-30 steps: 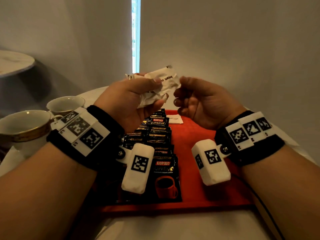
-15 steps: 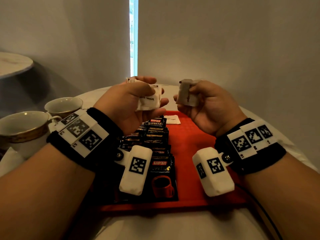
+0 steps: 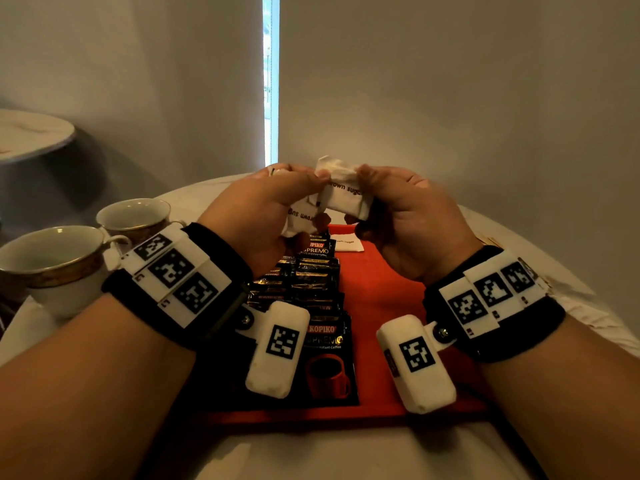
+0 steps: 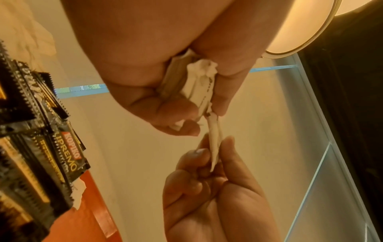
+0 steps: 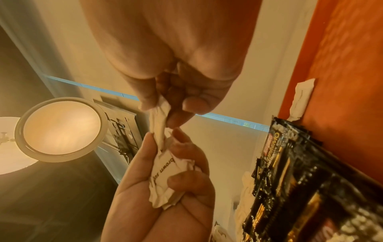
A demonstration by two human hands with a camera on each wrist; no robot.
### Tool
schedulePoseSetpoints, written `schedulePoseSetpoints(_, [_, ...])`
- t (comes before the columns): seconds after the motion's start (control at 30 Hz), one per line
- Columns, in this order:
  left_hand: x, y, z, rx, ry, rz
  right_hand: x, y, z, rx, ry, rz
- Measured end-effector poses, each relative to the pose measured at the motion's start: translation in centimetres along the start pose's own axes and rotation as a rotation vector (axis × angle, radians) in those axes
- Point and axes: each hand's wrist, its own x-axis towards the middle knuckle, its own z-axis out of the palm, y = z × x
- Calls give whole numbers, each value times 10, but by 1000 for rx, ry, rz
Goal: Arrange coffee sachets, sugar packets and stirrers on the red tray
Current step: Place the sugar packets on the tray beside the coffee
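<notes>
Hands rejoined — right hand point(image 3: 405, 216) pinches sugar packet point(image 3: 344, 197); left hand point(image 3: 263, 213) clutches bunch.

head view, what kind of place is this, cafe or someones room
Probably a hotel room or a similar guest room set up for coffee service: gold-rimmed teacups on a white-clothed round table, and a red tray with a row of instant coffee sachets. No cafe counter shows.

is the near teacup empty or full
Empty: the head view looks into the near teacup and shows only its bare pale inside, no liquid.
</notes>
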Motion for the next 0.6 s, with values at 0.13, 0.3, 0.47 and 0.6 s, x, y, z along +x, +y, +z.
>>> schedulePoseSetpoints(0.13, [1, 0, -1, 7, -2, 8, 4, 2, -1, -1, 65, 12])
schedulePoseSetpoints(0.3, [1, 0, -1, -3, 14, 25, 4, 3, 2, -6, 72, 33])
schedulePoseSetpoints(0.47, [1, 1, -1, 1, 35, 47, -1, 5, 1, -46, -33, 0])
schedulePoseSetpoints(0.6, [1, 0, -1, 24, 37, 34, 0, 4, -3, -65, -33, 9])
